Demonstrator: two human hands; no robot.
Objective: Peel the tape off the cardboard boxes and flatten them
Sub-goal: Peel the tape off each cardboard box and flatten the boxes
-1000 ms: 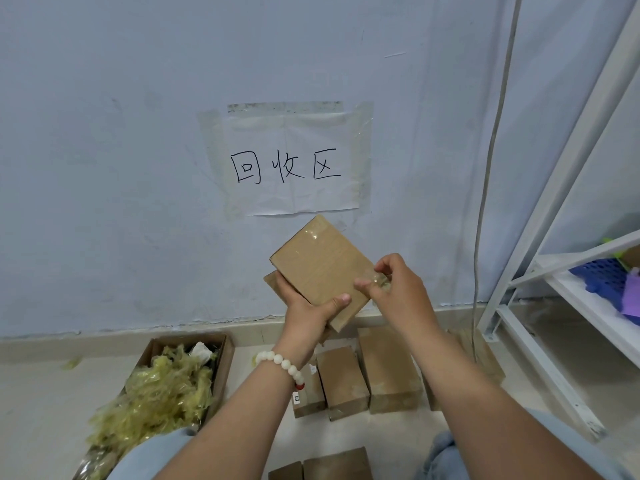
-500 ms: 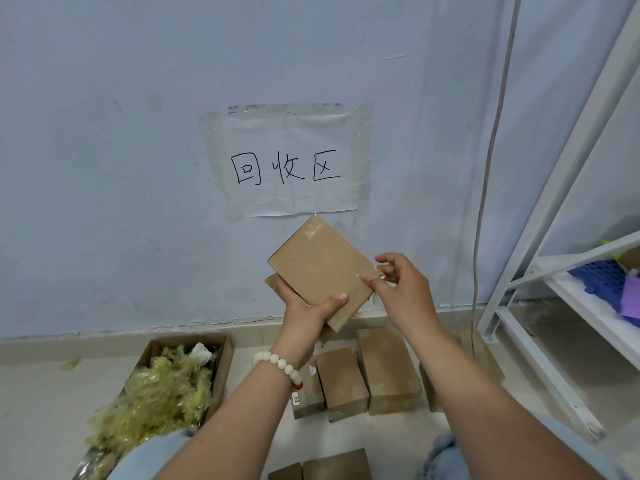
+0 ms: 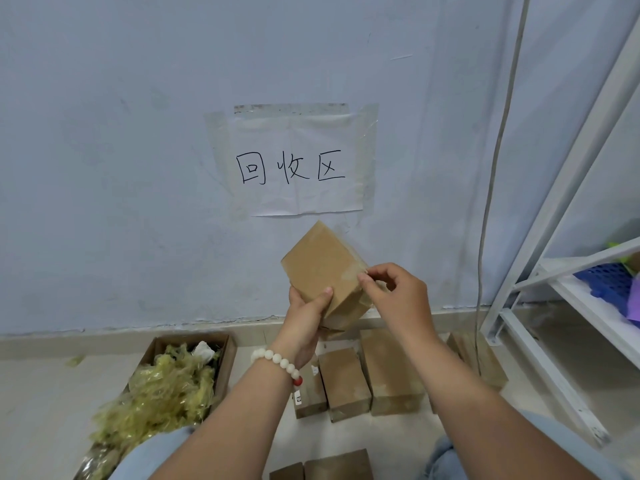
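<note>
Right now the R hand (image 3: 398,299) sits at the right edge of the cardboard box (image 3: 320,268), thumb & forefinger tips closed in a pinch on the clear tape (image 3: 349,271) there; can't tell whether the tape end is lifted off the card; the other fingers curl loosely behind. L hand (image 3: 306,317) grips the box from below, thumb flat on the front face, fingers wrapped round the back & hidden; white bead bracelet (image 3: 277,360) on that wrist. Box is held up in the air, tilted w/ one corner pointing up, in front of the wall, just under the paper sign (image 3: 298,164) taped there w/ handwritten characters. Below the hands, near the skirting, the floor boxes (image 3: 391,372) stand side by side, touching; two more are cut off at the bottom edge of the view. To the left an open carton (image 3: 227,358) is piled w/ crumpled yellowish tape scraps (image 3: 166,393). At right, a white metal rack (image 3: 585,310) w/ a blue perforated item (image 3: 606,282) on its shelf; a grey cable (image 3: 491,168) hangs down the wall beside it.
</note>
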